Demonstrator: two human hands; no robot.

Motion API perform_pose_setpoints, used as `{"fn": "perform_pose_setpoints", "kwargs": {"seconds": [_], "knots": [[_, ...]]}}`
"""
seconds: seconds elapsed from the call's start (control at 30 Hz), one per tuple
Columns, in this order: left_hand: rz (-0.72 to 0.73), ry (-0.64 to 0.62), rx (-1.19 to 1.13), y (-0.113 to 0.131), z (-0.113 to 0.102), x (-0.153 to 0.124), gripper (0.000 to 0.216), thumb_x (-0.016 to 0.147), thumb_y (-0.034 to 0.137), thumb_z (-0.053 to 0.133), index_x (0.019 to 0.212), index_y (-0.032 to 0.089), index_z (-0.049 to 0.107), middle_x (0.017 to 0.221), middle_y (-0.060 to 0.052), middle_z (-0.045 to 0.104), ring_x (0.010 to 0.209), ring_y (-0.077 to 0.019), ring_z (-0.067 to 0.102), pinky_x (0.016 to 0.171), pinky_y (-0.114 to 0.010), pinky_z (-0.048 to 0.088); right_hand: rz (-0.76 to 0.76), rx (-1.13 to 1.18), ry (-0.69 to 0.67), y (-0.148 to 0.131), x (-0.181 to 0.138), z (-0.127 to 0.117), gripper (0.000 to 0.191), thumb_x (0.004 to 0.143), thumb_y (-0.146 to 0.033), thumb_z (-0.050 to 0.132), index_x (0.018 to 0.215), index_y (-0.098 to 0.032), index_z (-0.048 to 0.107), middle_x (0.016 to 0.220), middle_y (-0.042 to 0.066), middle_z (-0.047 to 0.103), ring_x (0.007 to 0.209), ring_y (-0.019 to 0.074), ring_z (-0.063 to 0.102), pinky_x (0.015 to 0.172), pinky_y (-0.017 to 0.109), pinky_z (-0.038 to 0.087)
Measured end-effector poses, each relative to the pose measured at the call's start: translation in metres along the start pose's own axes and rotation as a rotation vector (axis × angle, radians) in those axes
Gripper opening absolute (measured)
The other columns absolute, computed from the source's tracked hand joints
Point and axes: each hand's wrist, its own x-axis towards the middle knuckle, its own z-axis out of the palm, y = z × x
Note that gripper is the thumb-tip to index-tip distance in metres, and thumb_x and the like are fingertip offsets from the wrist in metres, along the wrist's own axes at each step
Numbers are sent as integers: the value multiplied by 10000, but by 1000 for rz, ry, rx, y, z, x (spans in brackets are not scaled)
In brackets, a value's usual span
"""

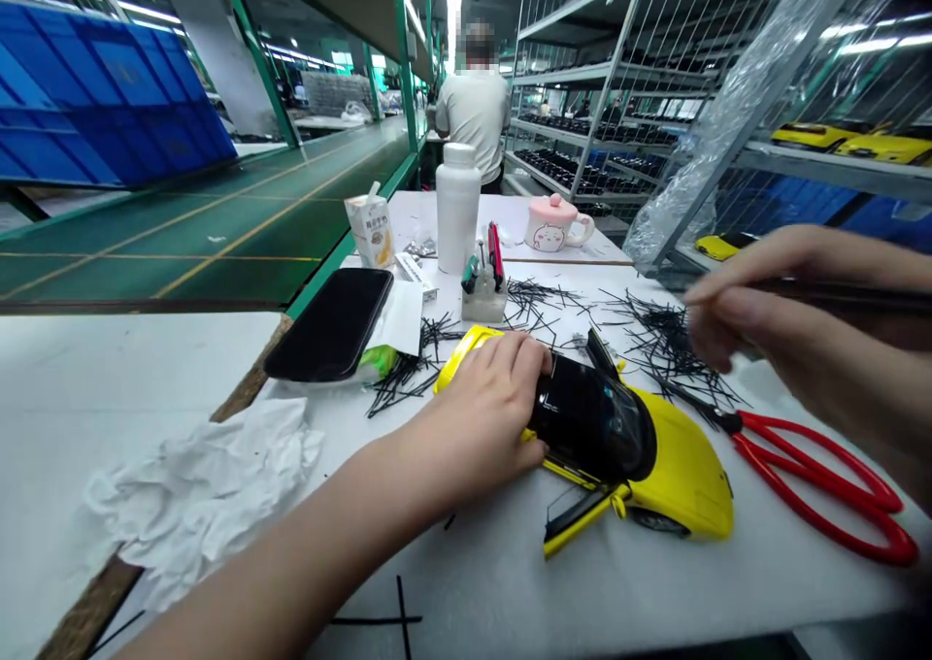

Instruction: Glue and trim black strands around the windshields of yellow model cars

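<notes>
My left hand (502, 388) is wrapped over the rear and roof of a yellow model car (688, 461) with a black roof. The car stands on the white tabletop with both doors swung out; the near door (582, 522) points toward me. Above the table at the right, my right hand (801, 320) is closed in a pinch, slightly blurred. A dark slim rod-like tool (848, 294) runs along its fingers; its kind and tip do not show. Below that hand lie scissors with red handles (822, 471), blades beside the car.
Thin black strips (659, 340) are strewn around the car. Behind stand a small tool holder (484, 296), a white bottle (458, 204), a pink mug (551, 225) and a drink carton (371, 231). A phone (331, 325) and crumpled white cloth (218, 480) lie left. A person (473, 107) is farther off.
</notes>
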Motion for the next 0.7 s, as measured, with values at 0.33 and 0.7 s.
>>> {"fn": "perform_pose_setpoints", "kwargs": {"seconds": [0.33,0.7], "knots": [[-38,-13,84,3,-4,-7,492,804,205,743,1222,138,493,1351,-147,529,1280,-312,489,1145,-449,434,-1,-100,-242,84,121,114,265,947,-388,722,1073,-165,657,805,-2,665,677,155,623,664,316,524],[-32,-22,139,2,0,-5,730,817,274,781,1442,135,431,1508,-177,457,1429,-344,418,1235,-482,360,-58,176,-14,79,142,95,345,959,-443,711,768,-185,584,688,-39,569,598,113,504,575,257,418]]}}
